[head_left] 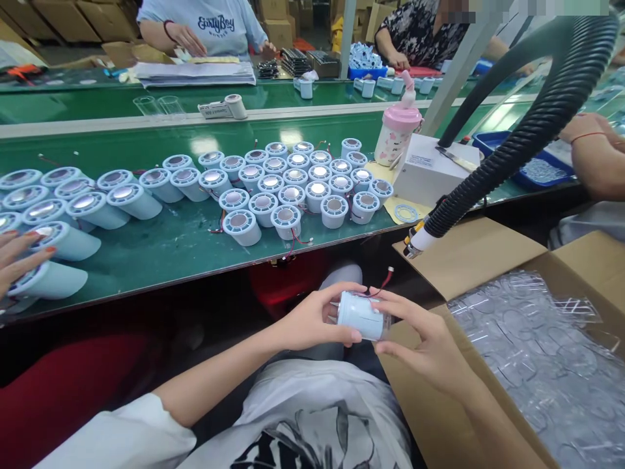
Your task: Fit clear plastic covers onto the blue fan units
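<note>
Over my lap, a light-blue cylindrical housing (360,315) lies on its side between my two hands. My left hand (319,317) wraps round its left end, thumb below and fingers above. On the right end, my right hand (415,326) grips with fingers on top and thumb underneath; a clear plastic cover shows there. A thin red and black wire with a small white connector (390,269) sticks up from it. Several similar blue housings (293,195) with ringed tops and wires stand on the green bench in front of me.
An open cardboard box (469,254) of clear plastic parts (532,345) sits at my right. A black ribbed hose (527,137) arches above it, near a white machine (430,166) and a pink cup (398,127). A co-worker's hand (19,257) touches housings at left; other people sit opposite.
</note>
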`<state>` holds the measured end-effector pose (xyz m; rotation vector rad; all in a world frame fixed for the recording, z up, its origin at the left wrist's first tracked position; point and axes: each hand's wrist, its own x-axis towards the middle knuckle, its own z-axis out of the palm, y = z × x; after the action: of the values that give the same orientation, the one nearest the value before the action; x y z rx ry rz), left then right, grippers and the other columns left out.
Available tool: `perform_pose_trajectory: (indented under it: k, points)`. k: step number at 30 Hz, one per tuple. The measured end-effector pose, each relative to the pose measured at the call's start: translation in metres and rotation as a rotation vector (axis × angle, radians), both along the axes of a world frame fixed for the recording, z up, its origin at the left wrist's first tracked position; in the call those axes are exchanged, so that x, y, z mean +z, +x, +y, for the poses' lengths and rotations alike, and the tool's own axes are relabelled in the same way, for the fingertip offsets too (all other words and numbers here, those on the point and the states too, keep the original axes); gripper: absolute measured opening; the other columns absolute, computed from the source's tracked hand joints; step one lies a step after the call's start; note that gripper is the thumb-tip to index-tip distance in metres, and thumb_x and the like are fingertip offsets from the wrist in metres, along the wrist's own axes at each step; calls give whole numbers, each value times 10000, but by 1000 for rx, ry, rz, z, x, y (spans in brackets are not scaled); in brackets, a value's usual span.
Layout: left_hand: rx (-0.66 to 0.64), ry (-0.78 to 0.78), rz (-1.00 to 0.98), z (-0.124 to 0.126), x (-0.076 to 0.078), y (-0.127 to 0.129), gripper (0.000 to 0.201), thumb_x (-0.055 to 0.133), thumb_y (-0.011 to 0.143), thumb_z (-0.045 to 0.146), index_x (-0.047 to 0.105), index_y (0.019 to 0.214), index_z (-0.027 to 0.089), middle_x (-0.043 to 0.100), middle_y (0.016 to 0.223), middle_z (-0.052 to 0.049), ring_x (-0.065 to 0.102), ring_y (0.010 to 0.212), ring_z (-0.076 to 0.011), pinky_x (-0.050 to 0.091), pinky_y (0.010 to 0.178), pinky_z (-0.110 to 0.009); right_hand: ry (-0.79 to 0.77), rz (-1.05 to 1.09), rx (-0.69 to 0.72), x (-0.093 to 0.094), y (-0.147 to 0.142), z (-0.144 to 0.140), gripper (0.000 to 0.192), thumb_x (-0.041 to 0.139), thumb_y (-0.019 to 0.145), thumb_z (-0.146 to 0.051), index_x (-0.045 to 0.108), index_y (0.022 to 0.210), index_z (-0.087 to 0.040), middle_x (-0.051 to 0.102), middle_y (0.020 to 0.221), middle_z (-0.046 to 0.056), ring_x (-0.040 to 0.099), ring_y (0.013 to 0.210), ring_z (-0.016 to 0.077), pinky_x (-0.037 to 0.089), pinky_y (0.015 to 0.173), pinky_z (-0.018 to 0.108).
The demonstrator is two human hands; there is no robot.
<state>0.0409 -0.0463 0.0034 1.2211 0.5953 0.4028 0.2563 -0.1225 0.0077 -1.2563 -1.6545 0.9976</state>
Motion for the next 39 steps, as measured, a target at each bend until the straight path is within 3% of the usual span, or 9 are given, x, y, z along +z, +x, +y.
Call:
perform_pose_trajectory:
  k: [3,9,15,19,29,39]
  points:
    - [-19,-119,-14,-2,3,-3,736,779,713,339,426,1353,252,575,1212,-118,650,789,-169,551,616,-286,54,-42,-39,-1,-2,-8,514,773,778,-257,572,1237,-374,607,1326,0,545,1239,222,478,1006,343]
    - [-50,37,-17,-1,14,-8,785,823,665,264,458,1359,239,557,1309,-117,587,1142,-259,476,968,-377,-51,-8,-44,5,-5,-12,448,744,809,-301,552,1204,-392,615,1310,-29,592,1184,206,518,964,309]
    - [-31,11,-25,-5,15,-8,686,800,697,272,490,1306,217,589,1255,-120,615,1094,-251,526,891,-363,-92,15,-6,2,-2,-14,593,786,767,-274,488,1264,-402,617,1302,-22,590,1189,222,522,978,340]
    - [-41,132,27,-7,17,-9,746,818,674,291,487,1341,233,585,1285,-118,625,1083,-249,518,908,-357,-98,-12,-4,1,-1,-18,608,802,744,-250,495,1260,-353,590,1335,17,568,1214,251,507,1003,382]
    - [-68,365,21,-7,23,-12,796,852,626,296,518,1347,245,568,1334,-113,558,1211,-267,482,996,-363,-341,268,-8,16,-4,-17,453,778,758,-254,554,1152,-268,672,1136,43,636,1045,218,549,884,328]
    - [-90,513,-12,-6,25,-14,780,843,641,253,514,1348,261,540,1388,-98,495,1296,-262,439,1052,-366,-561,515,-48,17,-12,-13,427,767,747,-440,548,1034,-213,649,885,20,614,752,145,539,631,238]
